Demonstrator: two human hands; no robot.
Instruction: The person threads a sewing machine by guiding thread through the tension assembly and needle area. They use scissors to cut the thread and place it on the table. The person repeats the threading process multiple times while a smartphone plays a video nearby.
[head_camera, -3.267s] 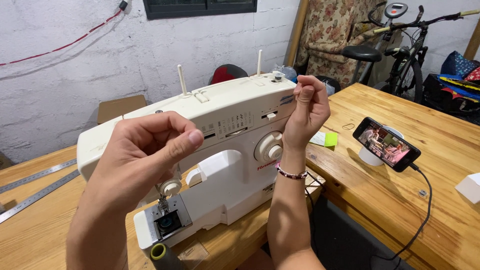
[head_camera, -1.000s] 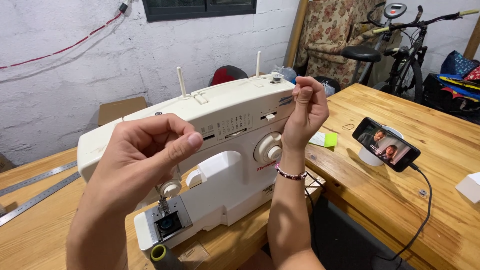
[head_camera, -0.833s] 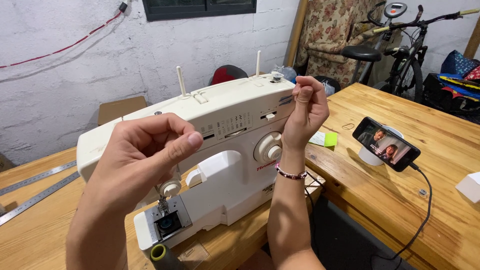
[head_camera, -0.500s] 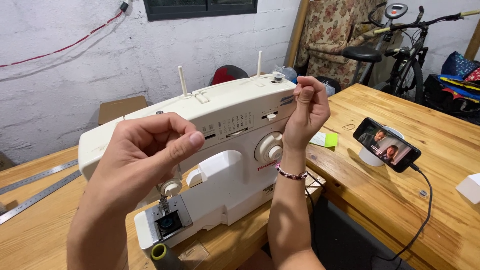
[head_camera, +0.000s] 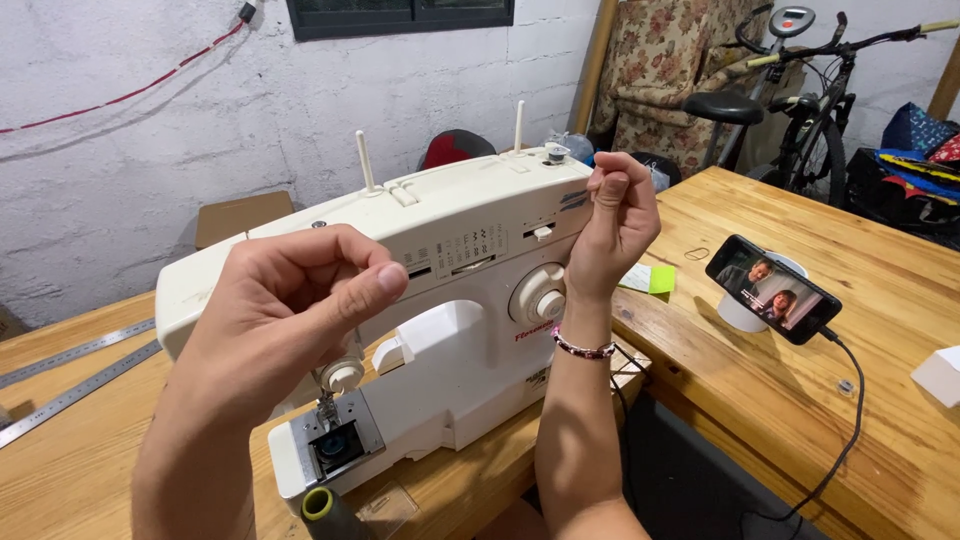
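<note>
At the near edge of the wooden workbench (head_camera: 800, 400) stands a dark thread spool with a yellow-green core (head_camera: 322, 508), just in front of the cream plastic sewing machine (head_camera: 450, 300). Above the machine's needle end the left hand (head_camera: 290, 310) is raised, fingertips pinched together. The right hand (head_camera: 618, 218) is pinched likewise over the dial end. Any thread between them is too fine to see. Toward the right edge a black smartphone (head_camera: 772, 290) leans on a white stand.

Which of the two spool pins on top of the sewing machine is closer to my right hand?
The right pin, beside the bobbin winder; it stands just left of the right hand. The other pin stands mid-machine.
</note>
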